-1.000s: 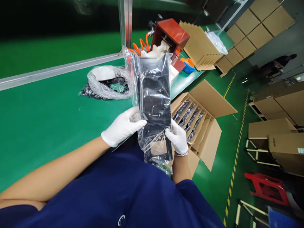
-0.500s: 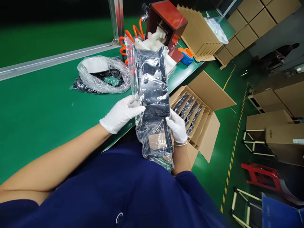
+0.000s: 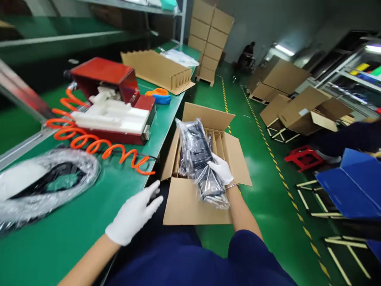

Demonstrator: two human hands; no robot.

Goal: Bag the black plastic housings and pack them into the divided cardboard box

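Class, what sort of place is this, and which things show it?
Probably a factory packing line: a green workbench, an open carton with dividers taking bagged parts, and stacked cardboard boxes behind.

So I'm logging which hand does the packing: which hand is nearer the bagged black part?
Right. The right hand grips the bagged black part over the open carton; the left hand is apart from it, open above the green table edge.

There is one camera, worn on the person's head. It looks forward and down, close over the right edge of the green table point(image 3: 74, 222) and the open box point(image 3: 196, 206) just beside it. Both gloved hands show near the bottom. The far room looks a bit blurry.
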